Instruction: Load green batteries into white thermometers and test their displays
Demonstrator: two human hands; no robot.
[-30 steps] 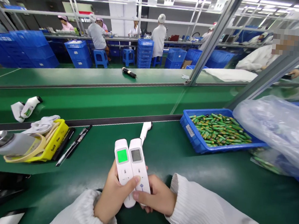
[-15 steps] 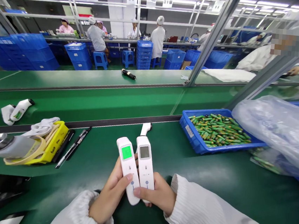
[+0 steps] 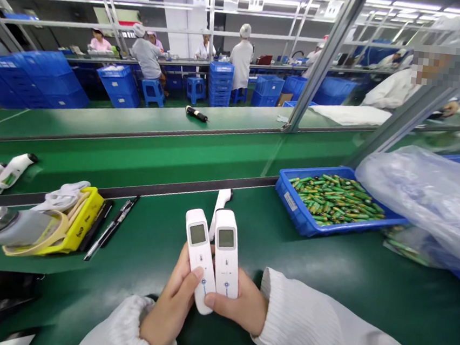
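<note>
Two white handheld thermometers stand side by side in front of me over the green table. My left hand (image 3: 170, 305) is closed around the left thermometer (image 3: 199, 253), thumb on its front. My right hand (image 3: 241, 306) grips the right thermometer (image 3: 226, 251), thumb near its lower button. Both small screens look grey and unlit. A third white thermometer (image 3: 221, 200) lies on the table just behind the two.
A blue tray (image 3: 302, 218) of green batteries sits to the right, beside a clear plastic bag (image 3: 426, 197). At the left lie a yellow holder (image 3: 81, 220), a black pen (image 3: 113, 226) and another thermometer (image 3: 12, 170) on the belt. People work at benches behind.
The left thermometer's screen was lit green and is now grey. Both thermometers shifted slightly right and more upright. The thermometer on the belt drifted left.
</note>
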